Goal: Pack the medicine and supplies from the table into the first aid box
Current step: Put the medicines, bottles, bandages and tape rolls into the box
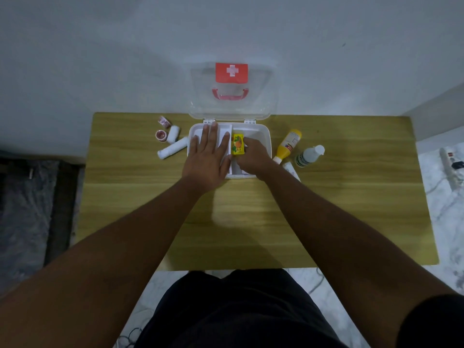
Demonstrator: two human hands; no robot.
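The white first aid box stands open at the table's far edge, its clear lid with a red cross label tilted back. My left hand lies flat, fingers spread, over the box's left compartment. My right hand grips a small yellow medicine box inside the first aid box, next to the divider. Left of the first aid box lie two white bandage rolls and two tape rolls. To its right lie a yellow bottle, a white bottle and a small tube.
The wooden table stands against a pale wall. A dark rug lies on the floor to the left. A white power strip rests on the marble floor at the right. Cables trail under the table near my legs.
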